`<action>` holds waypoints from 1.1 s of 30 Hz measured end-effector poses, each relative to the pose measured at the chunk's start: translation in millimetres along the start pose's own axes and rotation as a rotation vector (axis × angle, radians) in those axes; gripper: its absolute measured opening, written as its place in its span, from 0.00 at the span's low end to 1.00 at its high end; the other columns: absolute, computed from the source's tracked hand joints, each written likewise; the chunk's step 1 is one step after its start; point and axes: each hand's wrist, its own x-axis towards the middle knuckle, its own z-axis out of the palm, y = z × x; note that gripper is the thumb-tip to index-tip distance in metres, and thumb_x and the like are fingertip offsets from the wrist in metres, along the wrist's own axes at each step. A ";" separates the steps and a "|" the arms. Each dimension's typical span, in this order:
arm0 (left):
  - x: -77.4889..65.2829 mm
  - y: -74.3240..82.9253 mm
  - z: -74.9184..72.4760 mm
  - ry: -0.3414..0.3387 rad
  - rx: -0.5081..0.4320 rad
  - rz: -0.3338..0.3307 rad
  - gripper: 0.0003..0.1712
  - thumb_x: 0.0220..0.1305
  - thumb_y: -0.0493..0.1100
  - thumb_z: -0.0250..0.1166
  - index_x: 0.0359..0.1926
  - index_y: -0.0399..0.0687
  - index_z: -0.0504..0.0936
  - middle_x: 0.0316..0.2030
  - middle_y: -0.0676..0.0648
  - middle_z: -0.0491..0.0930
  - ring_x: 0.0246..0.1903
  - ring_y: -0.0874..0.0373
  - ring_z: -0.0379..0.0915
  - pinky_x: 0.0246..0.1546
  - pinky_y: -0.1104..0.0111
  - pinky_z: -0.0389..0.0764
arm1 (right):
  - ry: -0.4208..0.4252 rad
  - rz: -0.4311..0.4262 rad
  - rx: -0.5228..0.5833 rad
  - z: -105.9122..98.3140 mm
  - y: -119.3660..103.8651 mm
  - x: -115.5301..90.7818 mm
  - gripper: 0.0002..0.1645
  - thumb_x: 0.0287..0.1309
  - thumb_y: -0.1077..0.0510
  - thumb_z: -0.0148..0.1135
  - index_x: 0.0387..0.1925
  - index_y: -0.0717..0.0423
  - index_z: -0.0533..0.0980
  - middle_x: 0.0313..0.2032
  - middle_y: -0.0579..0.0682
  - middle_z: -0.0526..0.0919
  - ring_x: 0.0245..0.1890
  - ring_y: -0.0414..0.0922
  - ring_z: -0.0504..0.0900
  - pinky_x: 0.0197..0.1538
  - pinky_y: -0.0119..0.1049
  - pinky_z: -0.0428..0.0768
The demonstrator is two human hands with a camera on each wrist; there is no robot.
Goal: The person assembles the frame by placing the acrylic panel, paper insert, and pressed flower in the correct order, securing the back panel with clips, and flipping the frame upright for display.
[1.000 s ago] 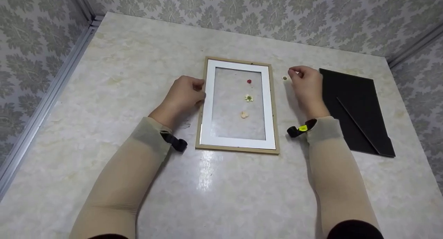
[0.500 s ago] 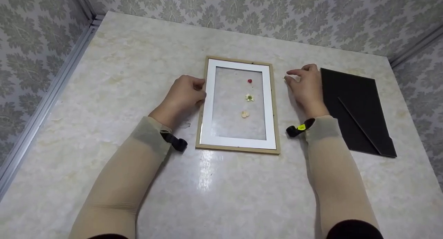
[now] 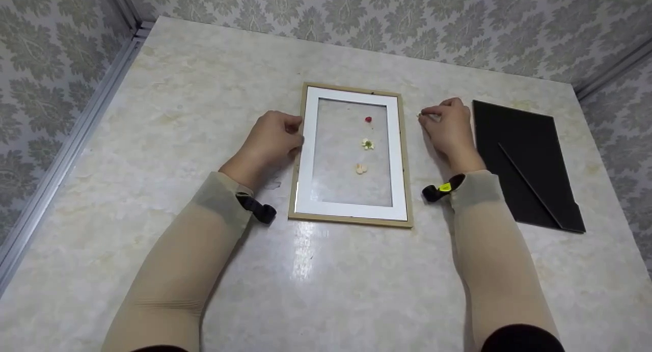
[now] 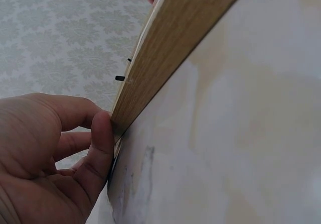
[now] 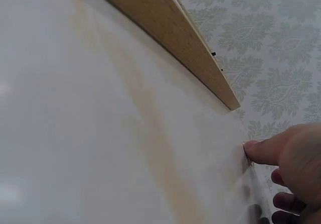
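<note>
A wooden picture frame (image 3: 351, 222) with a white mat (image 3: 346, 209) lies flat in the middle of the head view. Inside its clear window sit a small red dried flower (image 3: 368, 119), a white one with a green centre (image 3: 368, 144) and a peach one (image 3: 360, 168), in a column toward the right. My left hand (image 3: 272, 138) holds the frame's left edge between thumb and fingers. Right of the frame, my right hand (image 3: 451, 130) pinches a tiny dried flower (image 3: 419, 116) at the table, mostly hidden by the fingertips.
A black backing board (image 3: 524, 123) with a diagonal stand flap lies right of my right hand. Small dark tabs (image 4: 120, 78) stick out from the frame's rim. Patterned wallpaper (image 3: 346, 10) rises behind the pale marbled table (image 3: 214, 66).
My right hand has come down slightly left onto the small flower, spread thumb and forefinger, then drawn them together around it. The left hand stays at the frame.
</note>
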 end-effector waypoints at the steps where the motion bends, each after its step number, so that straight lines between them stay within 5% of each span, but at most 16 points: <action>1: 0.1 0.3 -0.2 0.002 0.001 0.006 0.34 0.73 0.32 0.61 0.79 0.37 0.78 0.61 0.38 0.90 0.47 0.53 0.82 0.39 0.72 0.82 | 0.001 -0.006 0.009 -0.3 -0.3 -0.2 0.22 0.84 0.51 0.64 0.67 0.57 0.87 0.71 0.66 0.72 0.72 0.65 0.70 0.77 0.60 0.72; 8: 1.5 3.0 -2.9 0.005 0.009 0.019 0.34 0.71 0.32 0.61 0.77 0.38 0.80 0.60 0.37 0.90 0.46 0.52 0.83 0.40 0.72 0.83 | 0.027 -0.023 0.044 -1.8 -1.7 -2.2 0.21 0.83 0.52 0.64 0.64 0.60 0.88 0.61 0.63 0.79 0.57 0.58 0.79 0.63 0.52 0.79; 14: 1.3 6.5 -5.6 0.001 0.012 0.022 0.34 0.71 0.32 0.61 0.78 0.38 0.79 0.62 0.38 0.90 0.47 0.53 0.82 0.41 0.72 0.82 | 0.054 -0.029 0.051 -3.9 -1.3 -1.8 0.21 0.81 0.51 0.66 0.61 0.61 0.89 0.59 0.62 0.81 0.55 0.57 0.79 0.61 0.51 0.79; 24: -1.5 8.3 -8.2 -0.013 -0.032 0.033 0.35 0.71 0.31 0.60 0.79 0.37 0.78 0.53 0.39 0.91 0.31 0.60 0.79 0.32 0.74 0.81 | 0.117 -0.100 0.059 -5.3 -4.3 -1.3 0.19 0.74 0.53 0.69 0.54 0.63 0.91 0.49 0.59 0.82 0.47 0.51 0.77 0.53 0.42 0.74; 33: -0.6 0.8 0.1 -0.001 -0.036 0.033 0.35 0.69 0.30 0.61 0.78 0.37 0.79 0.46 0.42 0.89 0.33 0.59 0.79 0.34 0.73 0.81 | 0.105 -0.098 0.142 -1.6 -31.7 -13.5 0.16 0.75 0.52 0.70 0.52 0.59 0.92 0.47 0.55 0.79 0.46 0.48 0.72 0.51 0.40 0.70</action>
